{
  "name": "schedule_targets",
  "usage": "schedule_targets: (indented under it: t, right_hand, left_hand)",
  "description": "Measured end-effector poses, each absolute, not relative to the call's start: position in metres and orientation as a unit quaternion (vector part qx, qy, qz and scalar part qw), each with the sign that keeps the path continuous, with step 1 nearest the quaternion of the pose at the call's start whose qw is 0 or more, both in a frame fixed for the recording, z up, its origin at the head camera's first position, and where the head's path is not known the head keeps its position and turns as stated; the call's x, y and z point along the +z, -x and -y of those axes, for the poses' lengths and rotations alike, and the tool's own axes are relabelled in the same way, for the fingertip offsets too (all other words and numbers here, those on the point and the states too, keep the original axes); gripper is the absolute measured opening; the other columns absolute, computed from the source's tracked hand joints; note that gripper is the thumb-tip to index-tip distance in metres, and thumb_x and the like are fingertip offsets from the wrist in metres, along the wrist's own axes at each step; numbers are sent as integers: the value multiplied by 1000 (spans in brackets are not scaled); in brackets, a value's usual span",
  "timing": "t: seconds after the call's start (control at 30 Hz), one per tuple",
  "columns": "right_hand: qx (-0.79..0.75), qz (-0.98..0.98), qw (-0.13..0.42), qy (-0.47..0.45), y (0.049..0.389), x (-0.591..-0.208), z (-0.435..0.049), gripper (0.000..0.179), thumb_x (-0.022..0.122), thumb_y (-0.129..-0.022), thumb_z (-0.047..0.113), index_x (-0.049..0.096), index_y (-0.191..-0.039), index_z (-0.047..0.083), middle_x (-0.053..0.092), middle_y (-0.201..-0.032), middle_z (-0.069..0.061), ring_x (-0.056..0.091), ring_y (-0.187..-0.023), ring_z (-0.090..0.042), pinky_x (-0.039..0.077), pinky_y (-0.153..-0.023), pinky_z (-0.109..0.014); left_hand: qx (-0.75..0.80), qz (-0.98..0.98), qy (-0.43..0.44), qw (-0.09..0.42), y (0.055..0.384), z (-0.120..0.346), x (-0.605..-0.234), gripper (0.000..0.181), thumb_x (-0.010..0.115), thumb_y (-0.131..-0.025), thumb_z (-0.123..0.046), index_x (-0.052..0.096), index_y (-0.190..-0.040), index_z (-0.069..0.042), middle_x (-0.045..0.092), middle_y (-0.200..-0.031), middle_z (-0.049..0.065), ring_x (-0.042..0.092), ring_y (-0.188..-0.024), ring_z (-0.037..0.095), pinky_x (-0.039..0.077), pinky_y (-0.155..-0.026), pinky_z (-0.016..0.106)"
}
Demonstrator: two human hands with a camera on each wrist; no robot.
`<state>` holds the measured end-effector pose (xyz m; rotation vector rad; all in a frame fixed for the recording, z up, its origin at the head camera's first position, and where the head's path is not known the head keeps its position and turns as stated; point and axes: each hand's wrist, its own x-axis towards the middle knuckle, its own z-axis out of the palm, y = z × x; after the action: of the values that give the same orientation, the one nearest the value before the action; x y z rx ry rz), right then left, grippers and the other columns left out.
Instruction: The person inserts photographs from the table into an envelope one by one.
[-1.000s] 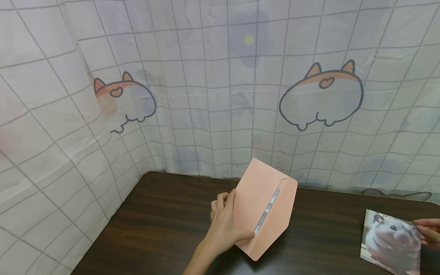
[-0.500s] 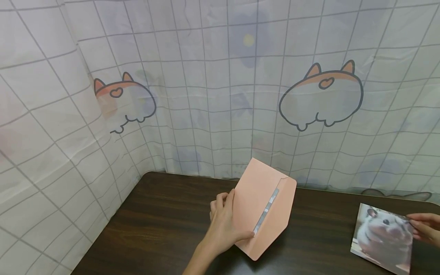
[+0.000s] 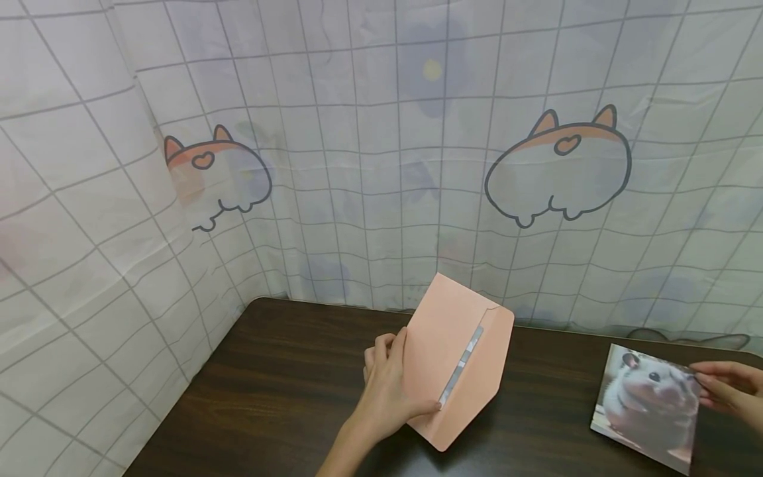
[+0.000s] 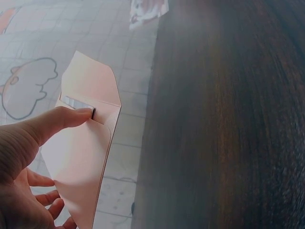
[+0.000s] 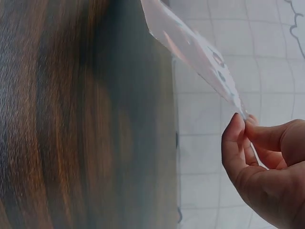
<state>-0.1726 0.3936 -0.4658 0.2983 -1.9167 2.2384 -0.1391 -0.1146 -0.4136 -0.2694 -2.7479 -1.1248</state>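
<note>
My left hand grips a pink envelope by its left side, tilted above the table with its flap folded back. The thumb presses at the envelope's mouth, where a narrow strip of a grey-and-white printed card shows inside. Over at the right, my right hand pinches the edge of a square picture card printed with a hamster. In the right wrist view that card is seen nearly edge-on, between thumb and fingertips. The two cards are well apart.
A dark wood-grain table lies beneath both hands. Behind it and along the left hangs a white grid-patterned cloth with corgi drawings, reaching down to the table's back edge.
My right hand has moved left and slightly up in the head view, carrying the hamster card toward the envelope. The left hand and the envelope have stayed almost still.
</note>
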Motion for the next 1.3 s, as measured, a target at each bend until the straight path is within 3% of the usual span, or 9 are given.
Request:
schedule_targets:
  t: [0.3,0.73,1.3]
  right_hand:
    - [746,647,96,-126,170,-453,-375,42,57,-101,-14,83,-98,19,78,-86,6,74,-71,-2,57,-61,-17]
    - [722,680,95,-88,162,-437,-353,46,58,-99,-16,81,-96,23,77,-85,8,72,-70,-4,57,-62,-17]
    - [705,704,47,-75,154,-423,-333,49,54,-102,-15,80,-99,25,75,-93,11,73,-79,-4,58,-68,-18]
  left_hand:
    - [-374,920,87,83,139,115,-413,120,104,-61,-25,38,-158,1,41,-145,20,35,-128,43,36,-101,59]
    - [-371,921,83,82,140,115,-414,120,104,-61,-24,38,-159,2,40,-146,20,35,-128,43,37,-100,56]
    - [-368,922,86,84,139,115,-415,121,104,-61,-25,38,-159,2,40,-147,21,37,-125,41,38,-98,54]
